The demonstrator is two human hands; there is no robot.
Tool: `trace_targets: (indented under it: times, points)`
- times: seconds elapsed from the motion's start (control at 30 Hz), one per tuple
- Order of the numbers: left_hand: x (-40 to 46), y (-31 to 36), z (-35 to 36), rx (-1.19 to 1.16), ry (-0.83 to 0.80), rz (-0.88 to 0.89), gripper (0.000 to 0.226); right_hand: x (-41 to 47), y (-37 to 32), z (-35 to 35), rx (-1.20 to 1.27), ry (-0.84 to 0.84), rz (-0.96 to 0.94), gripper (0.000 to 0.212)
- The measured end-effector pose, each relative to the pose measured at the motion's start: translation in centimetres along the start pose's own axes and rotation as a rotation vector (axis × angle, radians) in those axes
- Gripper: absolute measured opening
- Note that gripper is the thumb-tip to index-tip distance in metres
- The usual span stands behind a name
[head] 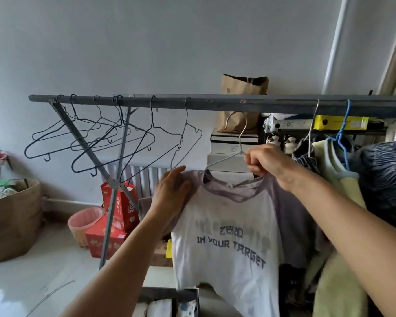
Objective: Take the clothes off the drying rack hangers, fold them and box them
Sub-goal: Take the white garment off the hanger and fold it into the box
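A white T-shirt (pixel 224 243) with lilac sleeves and dark lettering hangs on a silver wire hanger (pixel 238 143), held below the grey rack bar (pixel 215 104), its hook off the bar. My right hand (pixel 265 161) grips the hanger at its neck, together with the shirt's collar. My left hand (pixel 172 191) lies on the shirt's left shoulder with its fingers over the cloth. More clothes (pixel 338 177) hang on hangers at the right end of the rack. At the bottom edge stands a dark box (pixel 169 303) holding folded pieces.
Several bare wire hangers (pixel 105 136) hang on the left half of the bar. Behind it are a paper bag (pixel 242 99), stacked boxes, red cartons (pixel 119 211), a pink bin (pixel 85 223) and a brown basket (pixel 12 218) at the left.
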State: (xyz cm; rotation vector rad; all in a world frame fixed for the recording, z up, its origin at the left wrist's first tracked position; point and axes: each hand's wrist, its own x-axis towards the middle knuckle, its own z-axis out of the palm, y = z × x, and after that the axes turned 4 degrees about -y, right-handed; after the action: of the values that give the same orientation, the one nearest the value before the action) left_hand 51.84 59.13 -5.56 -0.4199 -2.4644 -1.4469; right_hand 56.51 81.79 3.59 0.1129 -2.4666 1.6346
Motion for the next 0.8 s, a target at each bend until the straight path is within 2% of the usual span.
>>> trace_targets:
  times: [0.07,0.1,0.2,0.33,0.47,0.57,0.63,0.73,0.8]
  points:
    - [-0.1,-1.1,-0.4,0.019,0.046,0.053,0.015,0.0,0.2,-0.5,0.018,-0.020,-0.010,0.024]
    - [-0.3,-1.3,-0.4,0.009,0.058,0.080,0.013,-0.1,0.3,-0.6,-0.010,-0.032,-0.016,0.024]
    - [-1.2,-1.2,-0.5,0.019,0.094,0.176,0.025,-0.2,0.6,-0.4,-0.128,-0.025,-0.107,0.015]
    - [-1.5,-1.3,-1.3,0.189,0.128,0.201,0.021,-0.3,0.9,-0.2,-0.211,0.046,-0.232,0.017]
    - [-1.6,-1.9,-2.6,0.115,0.122,0.145,0.016,-0.6,1.2,-0.5,-0.316,0.057,-0.192,0.020]
    - [-1.5,-2.4,-3.2,-0.027,0.256,0.053,0.020,-0.7,1.4,-1.1,-0.336,0.078,-0.137,0.021]
    - [-1.5,-2.8,-3.4,-0.050,0.335,-0.005,0.022,-0.6,1.4,-1.3,-0.303,0.107,-0.126,0.022]
    - [-1.5,-3.1,-3.1,-0.085,0.361,-0.115,0.027,-0.2,1.2,-1.2,-0.239,0.144,-0.090,0.023]
    - [-1.4,-3.3,-2.8,-0.118,0.381,-0.158,0.031,0.1,0.9,-1.5,-0.113,0.162,-0.059,0.023]
